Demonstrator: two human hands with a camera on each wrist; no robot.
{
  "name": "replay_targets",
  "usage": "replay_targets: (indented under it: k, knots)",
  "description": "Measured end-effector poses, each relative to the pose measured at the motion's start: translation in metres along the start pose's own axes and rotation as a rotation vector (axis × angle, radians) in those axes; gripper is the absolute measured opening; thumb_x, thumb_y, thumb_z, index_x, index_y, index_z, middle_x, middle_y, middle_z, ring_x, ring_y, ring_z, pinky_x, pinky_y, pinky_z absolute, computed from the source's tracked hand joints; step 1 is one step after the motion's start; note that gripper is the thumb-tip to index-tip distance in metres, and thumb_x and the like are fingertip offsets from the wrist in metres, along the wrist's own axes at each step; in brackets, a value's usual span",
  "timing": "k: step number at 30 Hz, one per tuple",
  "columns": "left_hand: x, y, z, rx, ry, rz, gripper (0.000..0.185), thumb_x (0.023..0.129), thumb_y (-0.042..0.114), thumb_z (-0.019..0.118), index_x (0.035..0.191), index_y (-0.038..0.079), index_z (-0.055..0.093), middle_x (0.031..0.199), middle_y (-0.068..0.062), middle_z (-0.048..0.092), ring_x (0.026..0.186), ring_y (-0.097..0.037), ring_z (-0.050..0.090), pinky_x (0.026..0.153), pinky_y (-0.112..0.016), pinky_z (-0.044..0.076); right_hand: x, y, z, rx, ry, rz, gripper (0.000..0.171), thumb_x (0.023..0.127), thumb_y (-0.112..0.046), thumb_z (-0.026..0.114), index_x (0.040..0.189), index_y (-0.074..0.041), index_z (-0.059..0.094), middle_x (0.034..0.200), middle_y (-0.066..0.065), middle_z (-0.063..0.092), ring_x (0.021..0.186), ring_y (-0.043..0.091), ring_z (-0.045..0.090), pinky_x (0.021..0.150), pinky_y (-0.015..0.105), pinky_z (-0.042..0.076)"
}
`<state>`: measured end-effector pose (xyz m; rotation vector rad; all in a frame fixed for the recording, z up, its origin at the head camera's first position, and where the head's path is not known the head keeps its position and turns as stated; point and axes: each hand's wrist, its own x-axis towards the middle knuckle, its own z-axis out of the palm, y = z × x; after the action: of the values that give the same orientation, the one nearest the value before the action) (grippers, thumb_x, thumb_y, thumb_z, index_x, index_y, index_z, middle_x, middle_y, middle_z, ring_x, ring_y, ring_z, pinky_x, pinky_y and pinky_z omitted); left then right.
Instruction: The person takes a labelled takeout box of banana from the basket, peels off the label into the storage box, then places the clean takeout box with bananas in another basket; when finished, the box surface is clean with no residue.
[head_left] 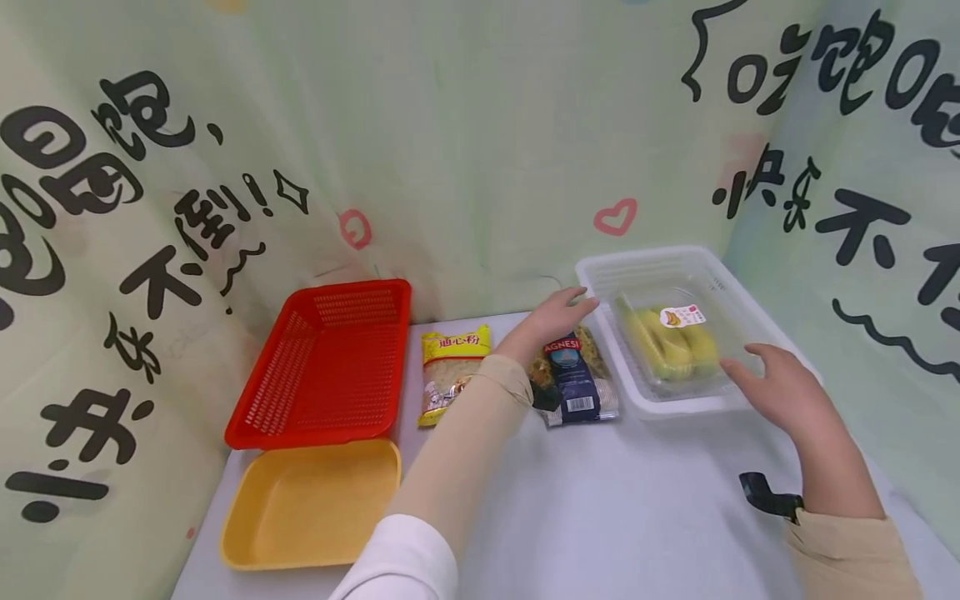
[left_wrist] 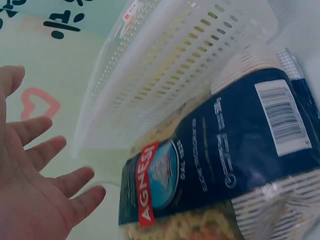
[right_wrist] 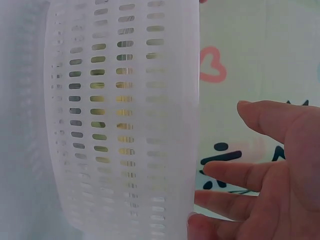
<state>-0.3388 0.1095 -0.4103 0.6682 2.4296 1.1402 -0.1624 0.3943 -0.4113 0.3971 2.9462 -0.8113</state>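
A white perforated basket (head_left: 651, 400) stands at the right of the table. Inside it lies a clear plastic box (head_left: 708, 333) of bananas (head_left: 667, 343) with a small printed label. My left hand (head_left: 553, 321), fingers spread, reaches over a bag of Agnesi pasta (head_left: 577, 375) toward the basket's left rim. In the left wrist view that hand (left_wrist: 42, 170) has nothing between its fingers. My right hand (head_left: 783, 387) is at the basket's right front, its fingertips overlapping the rim and box. The right wrist view shows this hand (right_wrist: 270, 175) with fingers extended beside the basket wall (right_wrist: 115, 115).
At the left stand a red perforated basket (head_left: 330, 375) and, in front of it, a yellow tray (head_left: 315, 504). A yellow-topped bag of noodles (head_left: 450, 367) lies between the red basket and the pasta. A printed curtain (head_left: 465, 167) hangs behind and beside the table (head_left: 600, 517).
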Motion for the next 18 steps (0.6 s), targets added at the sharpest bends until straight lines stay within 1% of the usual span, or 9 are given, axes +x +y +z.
replay_targets:
  k: [2,3,5,7,9,10,13,15,18]
  knots:
    - [0.003,0.005,0.003,0.011,0.003,-0.003,0.065,0.1,0.059,0.04,0.156,0.026,0.031,0.162,0.001,0.029,0.151,-0.021,0.025,0.121,-0.043,0.029,0.001,0.0,-0.001,-0.003,-0.01,-0.003,0.09,0.099,-0.063,0.035,0.149,0.011,0.024,0.145,0.044,0.026,0.127,0.063,0.029,0.094,0.076,0.035]
    - [0.005,0.008,0.004,0.02,0.009,-0.002,0.065,0.1,0.058,0.04,0.155,0.025,0.032,0.161,0.001,0.032,0.149,-0.021,0.029,0.12,-0.042,0.03,0.002,0.001,-0.001,-0.004,-0.017,-0.004,0.091,0.098,-0.063,0.035,0.149,0.011,0.024,0.145,0.044,0.026,0.127,0.063,0.029,0.094,0.076,0.036]
    - [0.008,0.013,0.008,0.018,0.018,-0.012,0.062,0.101,0.055,0.041,0.155,0.024,0.034,0.158,0.0,0.039,0.14,-0.019,0.045,0.113,-0.039,0.04,0.003,0.001,-0.002,-0.004,-0.032,-0.003,0.092,0.098,-0.064,0.035,0.149,0.011,0.024,0.145,0.045,0.026,0.127,0.064,0.029,0.095,0.076,0.036]
    - [0.012,0.018,0.011,-0.025,0.027,-0.026,0.06,0.102,0.052,0.042,0.154,0.023,0.036,0.153,-0.001,0.046,0.126,-0.02,0.058,0.105,-0.038,0.048,0.004,0.001,-0.003,0.001,-0.054,0.007,0.094,0.097,-0.066,0.035,0.15,0.011,0.022,0.146,0.044,0.025,0.128,0.064,0.029,0.094,0.076,0.036]
    - [0.016,0.022,0.013,-0.092,0.034,-0.034,0.058,0.103,0.05,0.043,0.153,0.022,0.037,0.15,-0.002,0.049,0.116,-0.02,0.064,0.098,-0.037,0.052,0.004,0.002,-0.003,0.009,-0.075,0.02,0.096,0.096,-0.067,0.035,0.151,0.01,0.019,0.147,0.044,0.023,0.128,0.064,0.028,0.093,0.076,0.037]
    - [0.017,0.025,0.014,-0.114,0.04,-0.038,0.057,0.102,0.05,0.043,0.153,0.023,0.038,0.151,-0.001,0.049,0.117,-0.02,0.064,0.098,-0.037,0.052,0.004,0.002,-0.003,0.011,-0.083,0.024,0.097,0.096,-0.068,0.035,0.151,0.009,0.018,0.147,0.044,0.023,0.128,0.064,0.028,0.093,0.076,0.037]
    - [0.02,0.032,0.02,-0.17,0.069,-0.048,0.056,0.102,0.05,0.044,0.152,0.024,0.04,0.152,0.001,0.047,0.131,-0.021,0.054,0.108,-0.04,0.046,0.004,0.004,-0.004,0.019,-0.101,0.033,0.098,0.095,-0.069,0.036,0.152,0.009,0.016,0.148,0.044,0.021,0.129,0.064,0.027,0.093,0.077,0.037]
    - [0.022,0.037,0.025,-0.181,0.083,-0.068,0.057,0.101,0.053,0.045,0.151,0.026,0.041,0.154,0.003,0.045,0.139,-0.021,0.046,0.113,-0.041,0.041,0.004,0.006,-0.005,0.018,-0.105,0.033,0.099,0.095,-0.069,0.036,0.152,0.009,0.016,0.148,0.044,0.021,0.129,0.064,0.027,0.093,0.077,0.037]
    - [0.024,0.043,0.037,-0.251,0.09,-0.104,0.059,0.099,0.053,0.048,0.151,0.026,0.04,0.154,0.001,0.044,0.141,-0.023,0.044,0.114,-0.044,0.038,0.004,0.007,-0.005,0.014,-0.115,0.038,0.1,0.095,-0.069,0.036,0.152,0.009,0.014,0.149,0.044,0.02,0.13,0.064,0.026,0.095,0.077,0.035]
